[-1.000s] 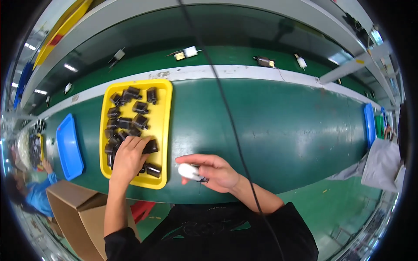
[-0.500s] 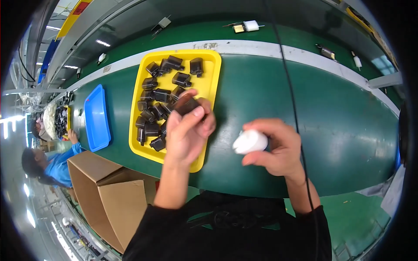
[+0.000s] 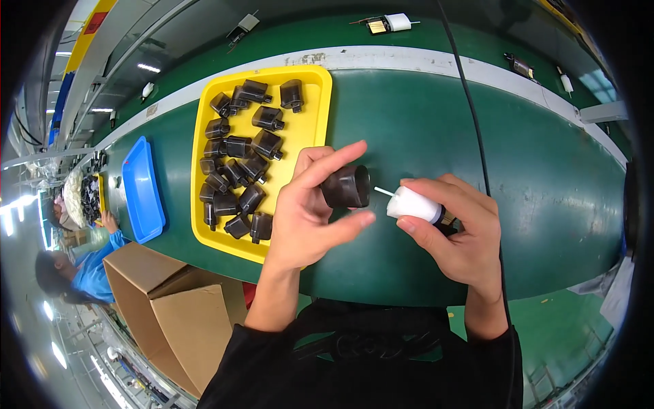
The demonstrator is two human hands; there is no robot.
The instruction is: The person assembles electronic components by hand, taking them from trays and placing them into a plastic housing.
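Dark plastic shell is up in the left hand over the bench, resting in the curled fingers with index and thumb spread past it. Right hand is pinching a white piece between thumb and fingers, its thin tip aimed at the shell's mouth (super close, but I see a gap). Beyond, left, a yellow tray holds loads more shells. Past the pale ledge, small units lie on a green strip.
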